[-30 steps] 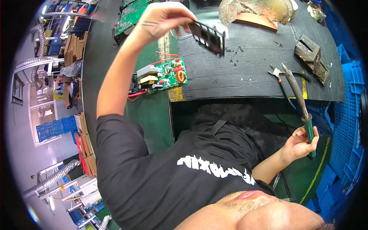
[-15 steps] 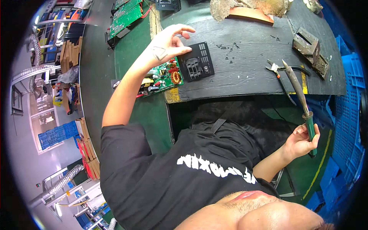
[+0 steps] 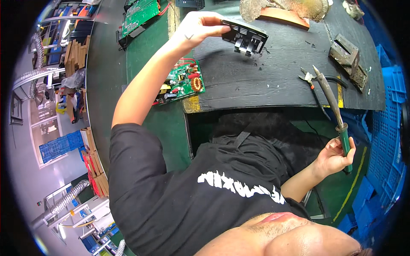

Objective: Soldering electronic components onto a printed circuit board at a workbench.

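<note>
Between the thumb and fingers of my left hand [image 3: 197, 30], a black slotted plastic panel [image 3: 244, 36] is pinched by its edge. It is tilted up off the worktable [image 3: 256, 91], and its raised black fittings show. My right hand [image 3: 335, 157] grips the green handle of a soldering iron [image 3: 329, 96], its metal tip pointing away over the table. Near that tip lie wire cutters [image 3: 314, 87] with dark and orange handles. Below my left wrist rests a green circuit board [image 3: 186, 81] with a copper coil and other parts, partly hidden by my forearm.
More green circuit boards [image 3: 140, 17] stand at the far left. A worn sponge-like lump [image 3: 290, 8] and an orange-brown block [image 3: 284, 18] lie at the back. A metal stand [image 3: 348, 57] is at the right, beside blue crates [image 3: 386, 132]. Black scraps dot the table.
My left hand has taken hold of the black panel, lifted it off the table and tilted it, moving slightly away. My right hand with the soldering iron has barely moved.
</note>
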### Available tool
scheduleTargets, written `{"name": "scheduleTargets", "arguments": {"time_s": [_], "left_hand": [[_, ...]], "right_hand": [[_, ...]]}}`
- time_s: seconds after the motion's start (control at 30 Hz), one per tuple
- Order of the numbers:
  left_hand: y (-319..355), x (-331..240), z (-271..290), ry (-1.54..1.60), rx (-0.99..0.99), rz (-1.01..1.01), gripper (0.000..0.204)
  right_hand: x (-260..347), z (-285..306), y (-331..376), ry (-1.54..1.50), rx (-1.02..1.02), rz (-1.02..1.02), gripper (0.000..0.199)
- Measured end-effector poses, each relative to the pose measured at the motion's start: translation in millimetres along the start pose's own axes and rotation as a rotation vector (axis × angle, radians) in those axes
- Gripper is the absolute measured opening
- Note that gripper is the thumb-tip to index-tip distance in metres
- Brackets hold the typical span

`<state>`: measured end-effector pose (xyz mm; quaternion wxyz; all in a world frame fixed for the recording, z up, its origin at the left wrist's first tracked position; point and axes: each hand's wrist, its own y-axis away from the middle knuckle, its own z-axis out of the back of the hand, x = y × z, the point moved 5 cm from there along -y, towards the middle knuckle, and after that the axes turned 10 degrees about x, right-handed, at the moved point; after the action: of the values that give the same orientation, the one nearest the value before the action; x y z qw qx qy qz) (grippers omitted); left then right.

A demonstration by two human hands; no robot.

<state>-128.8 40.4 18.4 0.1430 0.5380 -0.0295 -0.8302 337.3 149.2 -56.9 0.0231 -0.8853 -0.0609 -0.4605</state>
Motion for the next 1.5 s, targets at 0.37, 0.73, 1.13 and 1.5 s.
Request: {"name": "scheduleTargets", "arguments": {"time_s": [0.37, 0.73, 1.13, 1.5], "left_hand": [[-24, 32, 9, -0.003, -0.106, -0.107, 0.030], [38, 21, 33, -1.251, 0.049, -0.062, 0.027], [63, -39, -24, -0.544, -0.171, -0.265, 0.011], [60, -26, -75, -0.541, -0.540, -0.269, 0.014]], "right_hand": [[6, 1, 0, -0.007, -0.007, 0.035, 0.039], [6, 0, 0, 0.018, 0.006, 0.017, 0.038], [-10, -27, -2, 0.098, 0.062, -0.055, 0.040], [-40, -63, -10, 0.089, 0.333, -0.073, 0.045]]}}
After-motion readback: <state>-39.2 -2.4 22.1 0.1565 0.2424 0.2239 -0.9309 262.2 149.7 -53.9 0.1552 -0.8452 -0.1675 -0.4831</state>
